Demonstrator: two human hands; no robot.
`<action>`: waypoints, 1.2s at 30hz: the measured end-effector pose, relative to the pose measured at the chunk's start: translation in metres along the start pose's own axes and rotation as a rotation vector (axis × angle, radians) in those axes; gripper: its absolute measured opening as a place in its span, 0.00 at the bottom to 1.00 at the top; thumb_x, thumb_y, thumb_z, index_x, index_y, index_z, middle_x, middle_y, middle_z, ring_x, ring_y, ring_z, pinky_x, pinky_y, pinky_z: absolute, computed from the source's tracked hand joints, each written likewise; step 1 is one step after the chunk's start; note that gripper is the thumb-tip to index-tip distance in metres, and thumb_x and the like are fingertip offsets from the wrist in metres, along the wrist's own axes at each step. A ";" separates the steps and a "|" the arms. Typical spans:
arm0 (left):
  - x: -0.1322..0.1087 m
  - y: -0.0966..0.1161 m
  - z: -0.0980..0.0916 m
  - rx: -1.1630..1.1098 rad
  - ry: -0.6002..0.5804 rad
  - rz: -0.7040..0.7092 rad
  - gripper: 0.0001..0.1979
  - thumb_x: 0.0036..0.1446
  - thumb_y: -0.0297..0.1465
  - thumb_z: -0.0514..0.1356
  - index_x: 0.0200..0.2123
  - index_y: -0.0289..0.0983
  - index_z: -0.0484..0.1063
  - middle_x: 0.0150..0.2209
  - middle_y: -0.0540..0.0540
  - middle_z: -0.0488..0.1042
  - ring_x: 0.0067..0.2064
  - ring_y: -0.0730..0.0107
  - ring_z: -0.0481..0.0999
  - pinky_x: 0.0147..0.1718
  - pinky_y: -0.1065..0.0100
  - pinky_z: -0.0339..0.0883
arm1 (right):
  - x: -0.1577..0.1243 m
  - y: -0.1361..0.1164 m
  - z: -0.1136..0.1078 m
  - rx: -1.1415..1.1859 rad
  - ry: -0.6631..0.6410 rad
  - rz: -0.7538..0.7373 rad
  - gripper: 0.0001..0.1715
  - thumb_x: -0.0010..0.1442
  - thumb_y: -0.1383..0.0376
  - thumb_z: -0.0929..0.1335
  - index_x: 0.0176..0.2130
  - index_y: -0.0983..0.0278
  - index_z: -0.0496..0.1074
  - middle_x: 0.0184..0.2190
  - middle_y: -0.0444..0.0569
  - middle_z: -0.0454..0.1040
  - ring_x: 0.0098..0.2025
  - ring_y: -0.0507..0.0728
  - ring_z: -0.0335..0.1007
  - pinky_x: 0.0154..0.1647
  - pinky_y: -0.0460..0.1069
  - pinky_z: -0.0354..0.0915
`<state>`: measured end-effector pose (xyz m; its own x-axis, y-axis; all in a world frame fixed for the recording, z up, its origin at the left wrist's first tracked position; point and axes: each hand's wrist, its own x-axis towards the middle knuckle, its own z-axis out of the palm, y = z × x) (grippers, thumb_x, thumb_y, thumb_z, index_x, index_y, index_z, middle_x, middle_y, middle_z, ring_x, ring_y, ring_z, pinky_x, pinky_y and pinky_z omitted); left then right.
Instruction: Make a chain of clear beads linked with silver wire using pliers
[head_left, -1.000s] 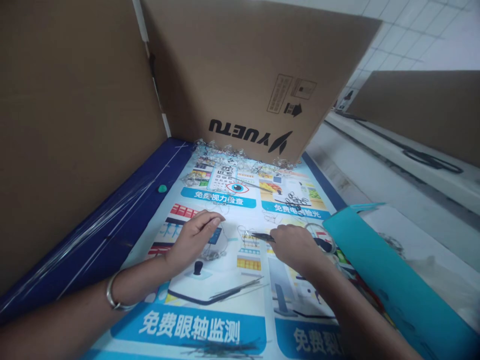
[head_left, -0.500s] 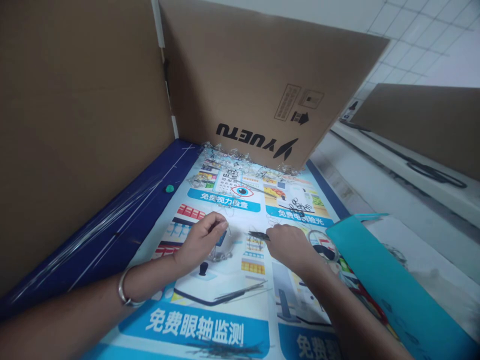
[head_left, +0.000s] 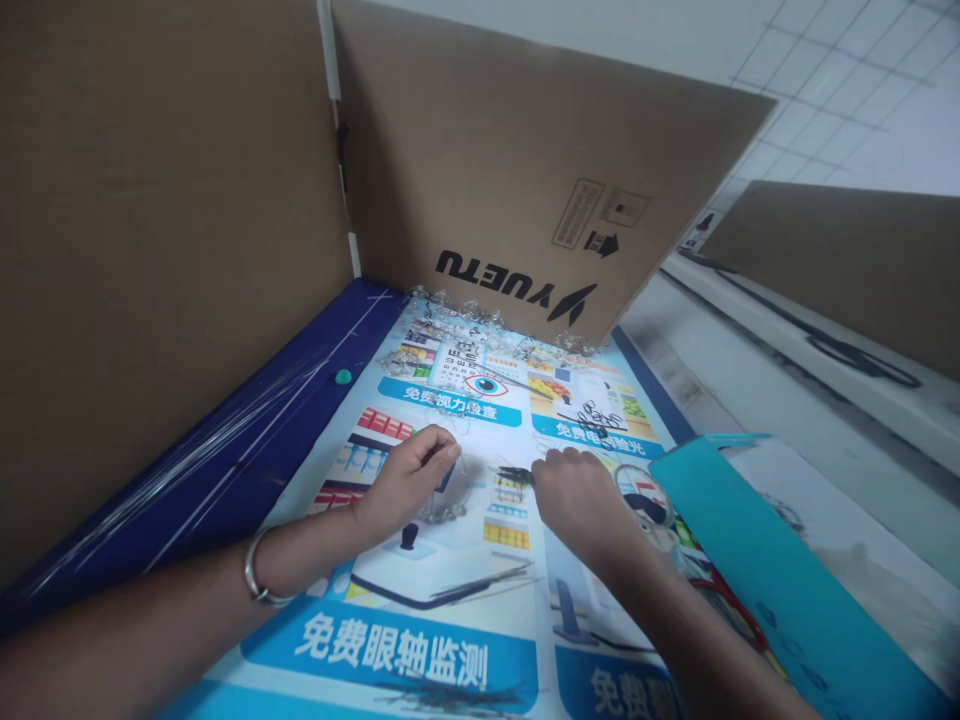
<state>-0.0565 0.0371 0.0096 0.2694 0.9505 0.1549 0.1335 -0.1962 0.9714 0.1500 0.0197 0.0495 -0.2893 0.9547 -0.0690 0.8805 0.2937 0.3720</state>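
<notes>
My left hand point(head_left: 416, 478), with a silver bangle on its wrist, pinches a thin wire piece between thumb and fingers. A loop of the beaded wire point(head_left: 448, 513) hangs below the fingertips, its details too fine to make out. My right hand point(head_left: 576, 500) is closed around a pair of pliers; the dark jaws of the pliers point(head_left: 516, 475) point left toward my left hand, apart from it. The handles are hidden in my fist. Under both hands lies a printed poster sheet point(head_left: 510, 575). Cut wires point(head_left: 480, 583) lie on it in front of my hands.
Cardboard panels point(head_left: 510, 150) stand at the back and left. Clear beaded wire pieces point(head_left: 480, 315) line the back; dark rings point(head_left: 596, 415) lie nearer. A teal box point(head_left: 780, 570) stands right. More dark wires point(head_left: 457, 695) lie at the front, a green lump point(head_left: 343, 377) left.
The view has shifted slightly. Both hands keep nearly the same place and hold; the pliers have turned a little in my right hand.
</notes>
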 end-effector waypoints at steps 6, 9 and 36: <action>0.000 -0.002 0.000 0.012 -0.005 -0.008 0.10 0.58 0.36 0.51 0.28 0.36 0.62 0.22 0.55 0.60 0.23 0.78 0.59 0.25 0.75 0.55 | -0.012 0.004 -0.002 -0.027 0.044 -0.055 0.12 0.51 0.74 0.60 0.27 0.65 0.71 0.27 0.53 0.71 0.31 0.59 0.65 0.29 0.50 0.50; 0.000 -0.004 0.000 0.003 -0.008 -0.025 0.10 0.57 0.36 0.51 0.29 0.36 0.62 0.21 0.55 0.60 0.22 0.79 0.58 0.24 0.75 0.55 | -0.010 0.011 0.001 -0.018 -0.019 -0.036 0.11 0.54 0.71 0.61 0.29 0.65 0.72 0.28 0.53 0.72 0.31 0.58 0.66 0.30 0.50 0.51; 0.001 0.000 0.001 -0.041 -0.009 -0.052 0.10 0.57 0.36 0.51 0.28 0.36 0.62 0.20 0.55 0.60 0.22 0.78 0.58 0.23 0.75 0.54 | 0.011 0.006 0.024 0.004 0.063 0.000 0.09 0.52 0.74 0.62 0.29 0.65 0.70 0.28 0.51 0.72 0.31 0.56 0.66 0.28 0.47 0.50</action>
<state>-0.0558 0.0374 0.0096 0.2717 0.9569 0.1023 0.1083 -0.1361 0.9848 0.1608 0.0335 0.0286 -0.3125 0.9499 -0.0107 0.8818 0.2942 0.3687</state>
